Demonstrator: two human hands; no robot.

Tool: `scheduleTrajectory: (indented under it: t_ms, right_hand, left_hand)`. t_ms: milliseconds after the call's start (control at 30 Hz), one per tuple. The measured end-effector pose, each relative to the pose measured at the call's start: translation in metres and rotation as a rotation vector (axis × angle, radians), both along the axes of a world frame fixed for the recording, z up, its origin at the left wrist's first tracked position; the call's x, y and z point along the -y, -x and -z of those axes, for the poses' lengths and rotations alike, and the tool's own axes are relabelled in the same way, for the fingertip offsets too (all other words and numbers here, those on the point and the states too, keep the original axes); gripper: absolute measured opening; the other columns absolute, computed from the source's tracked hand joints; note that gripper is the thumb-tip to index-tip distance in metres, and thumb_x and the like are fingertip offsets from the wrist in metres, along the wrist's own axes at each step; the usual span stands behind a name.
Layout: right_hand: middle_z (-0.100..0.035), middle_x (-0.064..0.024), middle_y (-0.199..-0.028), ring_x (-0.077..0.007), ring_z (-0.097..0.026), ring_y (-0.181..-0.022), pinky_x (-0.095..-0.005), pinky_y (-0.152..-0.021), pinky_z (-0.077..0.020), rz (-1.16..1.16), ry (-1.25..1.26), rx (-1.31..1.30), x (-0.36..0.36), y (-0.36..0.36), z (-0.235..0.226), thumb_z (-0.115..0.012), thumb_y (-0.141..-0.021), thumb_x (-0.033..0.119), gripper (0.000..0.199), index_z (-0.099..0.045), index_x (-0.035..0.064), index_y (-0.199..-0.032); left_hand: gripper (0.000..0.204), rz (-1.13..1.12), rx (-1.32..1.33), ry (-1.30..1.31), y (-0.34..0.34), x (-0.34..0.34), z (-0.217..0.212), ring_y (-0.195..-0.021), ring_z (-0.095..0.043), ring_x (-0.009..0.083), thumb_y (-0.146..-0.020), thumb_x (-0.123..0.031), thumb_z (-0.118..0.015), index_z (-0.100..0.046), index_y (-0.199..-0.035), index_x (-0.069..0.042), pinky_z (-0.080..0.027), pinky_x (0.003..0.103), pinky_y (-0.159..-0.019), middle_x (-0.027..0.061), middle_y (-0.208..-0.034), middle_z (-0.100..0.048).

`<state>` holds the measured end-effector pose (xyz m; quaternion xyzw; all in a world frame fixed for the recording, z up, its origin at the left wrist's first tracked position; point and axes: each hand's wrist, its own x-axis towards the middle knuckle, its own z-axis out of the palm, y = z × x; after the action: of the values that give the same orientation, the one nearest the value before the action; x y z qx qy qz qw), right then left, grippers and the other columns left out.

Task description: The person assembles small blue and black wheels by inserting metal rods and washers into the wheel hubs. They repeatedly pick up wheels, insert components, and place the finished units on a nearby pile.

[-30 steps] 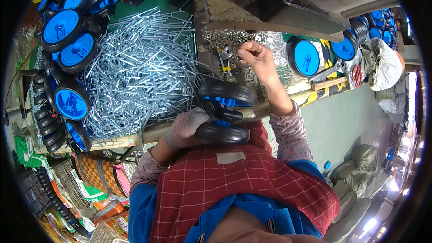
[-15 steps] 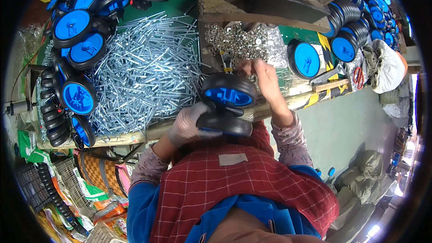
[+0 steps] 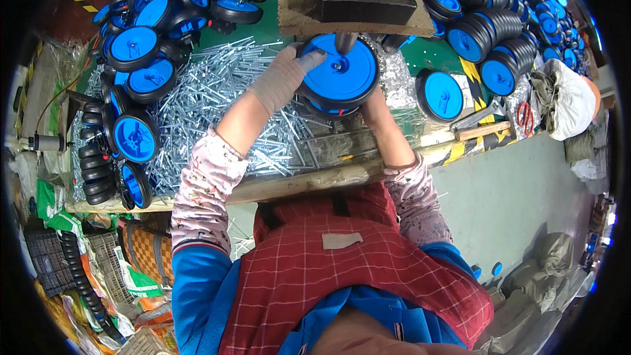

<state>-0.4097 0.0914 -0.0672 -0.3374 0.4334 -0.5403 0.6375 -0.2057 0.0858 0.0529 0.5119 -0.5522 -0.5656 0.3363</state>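
Observation:
A pair of black-rimmed blue wheels (image 3: 338, 79), one above the other, sits under the metal ram (image 3: 345, 42) of a press. The ram's tip is at the upper wheel's face, close to its hub; I cannot tell whether it touches. My left hand (image 3: 284, 80), in a pale glove, grips the wheels at their left edge with the thumb over the blue face. At the lower right edge of the wheels is my bare right hand (image 3: 374, 106), its fingers hidden beneath them. Long metal pins (image 3: 243, 92) lie in a heap beside my left forearm.
Wheel assemblies (image 3: 135, 138) pile up along the left. A single wheel (image 3: 440, 95) lies right of the press, near a hammer (image 3: 483, 130) and red scissors (image 3: 524, 118). Rows of wheels (image 3: 490, 26) stand behind. The press head (image 3: 368, 10) overhangs the bench.
The wheels have moved forward from the bench's front edge to under the press ram, turned blue face up. Both hands moved forward with them; my right hand went from beside the wheels to under their edge.

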Motion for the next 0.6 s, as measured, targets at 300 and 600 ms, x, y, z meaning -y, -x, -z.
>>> scheduleTrajectory:
  t_ms: [300,600]
  right_hand:
    - [-0.067,-0.0095,-0.08,-0.0145,-0.06,-0.056,-0.0268,-0.039,-0.0425,-0.231,-0.049,-0.237,0.006,0.022,0.007,-0.047,-0.095,0.015,0.025,-0.061,0.0002,-0.109]
    - [-0.062,-0.0192,-0.12,-0.0342,-0.06,-0.112,-0.0417,-0.095,-0.0497,0.276,0.007,-0.757,0.005,0.271,-0.073,-0.051,-0.097,0.026,0.049,-0.043,0.0003,-0.137]
  left_hand:
    - [0.06,0.317,0.769,0.707,-0.017,-0.002,0.007,-0.116,-0.053,0.0379,-0.08,0.007,-0.058,-0.046,-0.136,-0.008,-0.046,0.04,-0.099,0.0232,-0.128,-0.052]
    - [0.063,-0.191,0.739,0.47,-0.144,0.11,0.026,-0.118,-0.055,0.0425,-0.093,-0.046,-0.054,-0.036,-0.145,-0.014,-0.043,0.044,-0.098,0.0276,-0.128,-0.056]
